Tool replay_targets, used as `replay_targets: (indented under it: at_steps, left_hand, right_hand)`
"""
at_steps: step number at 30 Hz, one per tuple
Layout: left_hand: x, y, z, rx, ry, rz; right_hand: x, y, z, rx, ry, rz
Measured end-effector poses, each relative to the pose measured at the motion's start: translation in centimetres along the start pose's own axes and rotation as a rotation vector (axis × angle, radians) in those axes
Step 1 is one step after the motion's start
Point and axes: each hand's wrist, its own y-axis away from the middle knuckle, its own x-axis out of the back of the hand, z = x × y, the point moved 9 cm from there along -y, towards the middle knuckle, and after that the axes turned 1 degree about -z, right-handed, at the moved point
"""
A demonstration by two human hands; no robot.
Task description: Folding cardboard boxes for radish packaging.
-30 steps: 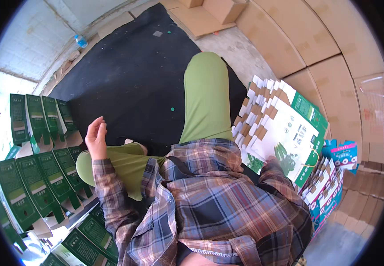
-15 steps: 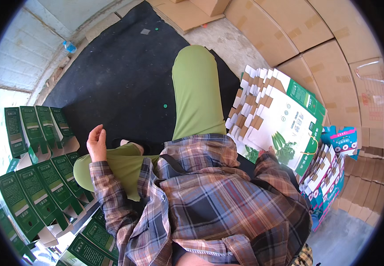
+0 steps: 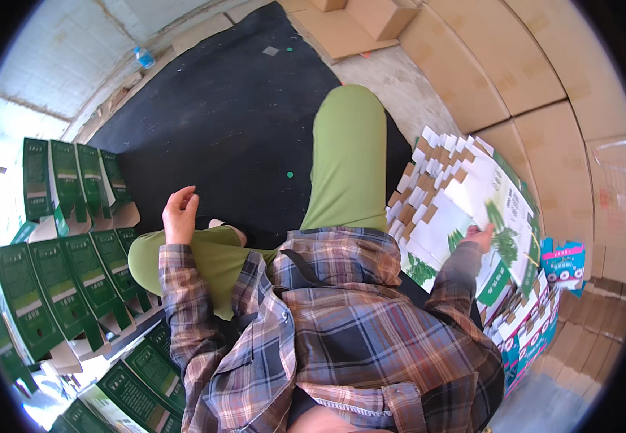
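Observation:
My right hand pinches the near edge of a flat, folded carton, white and green with a leafy vegetable print. That carton is raised and tilted on top of a stack of similar flat cartons, whose white and brown tabs stick out at the left. Over my bent left leg, my left hand hovers with nothing in it, its fingers loosely stretched and the thumb apart. To its left stand rows of opened-up green cartons with flaps hanging at their lower ends.
A black mat covers the floor ahead. Large brown boxes are stacked along the right. Teal and pink cartons lie beside the flat stack. A small blue-capped bottle sits by the wall at the far left.
My right hand has come up into view from the stack's near edge, lifting and tilting the top carton. The view has shifted, while my left hand still hovers over my leg.

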Motion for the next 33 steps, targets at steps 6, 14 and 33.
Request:
replay_targets:
  at_steps: [6, 14, 33]
  left_hand:
    - [1.9, 0.4, 0.2, 0.005, 0.035, 0.054]
    - [4.9, 0.9, 0.0, 0.029, 0.016, 0.155]
    - [15.3, 4.7, -7.0, -0.041, 1.129, 0.574]
  right_hand:
    - [-8.9, 8.0, -6.3, 0.073, -0.110, -0.471]
    - [-21.1, 27.1, -7.8, -0.218, -0.087, -1.257]
    - [-28.5, 45.3, 10.6, -0.862, 0.633, -1.634]
